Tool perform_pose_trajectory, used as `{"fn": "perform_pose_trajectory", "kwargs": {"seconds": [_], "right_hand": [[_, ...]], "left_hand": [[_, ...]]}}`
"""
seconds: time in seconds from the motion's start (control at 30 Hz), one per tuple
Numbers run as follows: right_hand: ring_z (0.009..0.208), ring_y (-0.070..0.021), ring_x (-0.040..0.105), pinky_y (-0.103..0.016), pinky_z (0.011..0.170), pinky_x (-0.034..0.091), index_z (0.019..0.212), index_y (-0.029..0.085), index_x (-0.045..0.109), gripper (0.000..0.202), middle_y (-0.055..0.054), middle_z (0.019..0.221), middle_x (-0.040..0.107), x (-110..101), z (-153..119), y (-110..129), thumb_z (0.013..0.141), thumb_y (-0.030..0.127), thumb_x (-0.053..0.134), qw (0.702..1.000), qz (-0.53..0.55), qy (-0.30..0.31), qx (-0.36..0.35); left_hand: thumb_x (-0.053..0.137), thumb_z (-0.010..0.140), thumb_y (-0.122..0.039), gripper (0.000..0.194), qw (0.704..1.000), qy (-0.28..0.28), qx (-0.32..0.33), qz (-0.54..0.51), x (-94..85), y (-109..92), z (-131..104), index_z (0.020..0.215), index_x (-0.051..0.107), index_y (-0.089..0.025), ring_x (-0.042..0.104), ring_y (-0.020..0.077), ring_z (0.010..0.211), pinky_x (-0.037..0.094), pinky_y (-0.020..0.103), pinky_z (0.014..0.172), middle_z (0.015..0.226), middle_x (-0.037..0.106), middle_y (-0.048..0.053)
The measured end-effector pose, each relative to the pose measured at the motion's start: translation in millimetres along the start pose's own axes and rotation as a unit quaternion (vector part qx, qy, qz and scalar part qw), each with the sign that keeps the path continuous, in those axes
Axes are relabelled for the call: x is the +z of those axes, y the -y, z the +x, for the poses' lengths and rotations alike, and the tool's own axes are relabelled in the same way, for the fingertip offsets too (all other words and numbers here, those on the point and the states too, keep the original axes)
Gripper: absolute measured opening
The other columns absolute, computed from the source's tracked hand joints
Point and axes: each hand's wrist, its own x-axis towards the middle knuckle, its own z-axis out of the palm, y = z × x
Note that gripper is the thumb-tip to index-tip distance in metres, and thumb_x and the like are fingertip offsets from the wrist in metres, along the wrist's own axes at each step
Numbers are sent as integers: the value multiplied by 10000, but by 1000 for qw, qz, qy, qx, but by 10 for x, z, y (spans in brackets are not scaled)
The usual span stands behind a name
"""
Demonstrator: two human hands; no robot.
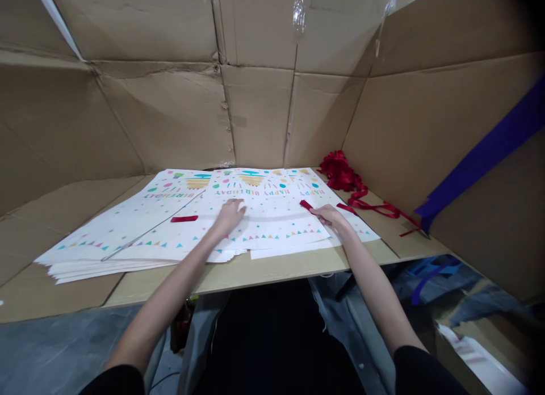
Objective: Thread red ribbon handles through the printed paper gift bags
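White sheets (264, 227) printed with "HAPPY BIRTHDAY" in coloured letters, cakes, balloons and bunting lie overlapped on the table, their print upside down to me. My left hand (231, 215) rests on the top sheet near its middle, fingers apart, holding nothing visible. At the sheet's right side, my right hand (331, 216) pinches a short piece of red ribbon (305, 205) between thumb and fingers. Another short red ribbon piece (184, 218) lies left of my left hand. A third piece (347, 209) lies just beyond my right hand. A long thin rod (149, 229) lies slantwise on the left sheets.
Tall cardboard walls (259, 117) enclose the table (272, 270) at the back and sides. A tangled heap of red ribbon (338, 171) sits at the back right, with a tail trailing forward. A wide blue strip (481, 156) hangs along the right wall.
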Motion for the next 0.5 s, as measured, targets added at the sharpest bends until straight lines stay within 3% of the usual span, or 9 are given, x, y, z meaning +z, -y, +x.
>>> {"fn": "perform_pose_trajectory", "kwargs": {"seconds": [0.07,0.13,0.2,0.27,0.37,0.5], "right_hand": [[342,-34,281,-186,342,167,535,168,429,404,48,380,384,-45,15,-16,806,404,612,1000,4,19,-1],[343,-31,274,-189,338,154,545,165,451,404,52,388,396,-101,37,-30,720,436,693,998,-12,66,1],[339,-27,259,-195,337,133,542,162,463,403,57,383,409,-148,62,-42,584,386,796,993,-41,113,5],[338,-26,255,-199,340,134,537,167,460,414,62,380,418,-173,84,-52,498,334,836,990,-52,130,11],[339,-29,242,-205,344,138,515,177,432,420,67,364,397,-177,102,-62,492,300,833,991,-47,121,18],[345,-28,225,-209,346,132,510,178,443,383,66,368,386,-169,105,-72,521,253,819,993,-27,117,19]], "left_hand": [[304,903,-282,471,999,-24,-33,18,-210,293,-26,1277,523,-98,471,248,1213,347,338,1023,1321,504,151],[345,873,-309,487,990,-7,-115,77,-404,624,-76,1281,506,-97,486,330,1178,379,440,967,1301,509,188],[368,848,-345,472,977,77,-165,111,-570,925,-127,1201,559,-96,515,368,1123,388,485,928,1260,539,199],[410,811,-377,444,974,152,-135,99,-705,1140,-158,1112,601,-113,545,340,1081,418,426,897,1217,572,176],[494,729,-395,393,969,220,-100,59,-859,1290,-151,995,623,-136,589,293,989,458,344,821,1079,639,137],[567,659,-411,242,956,260,-133,-2,-1020,1384,-83,693,628,-179,619,273,856,495,330,726,807,666,86]]}}
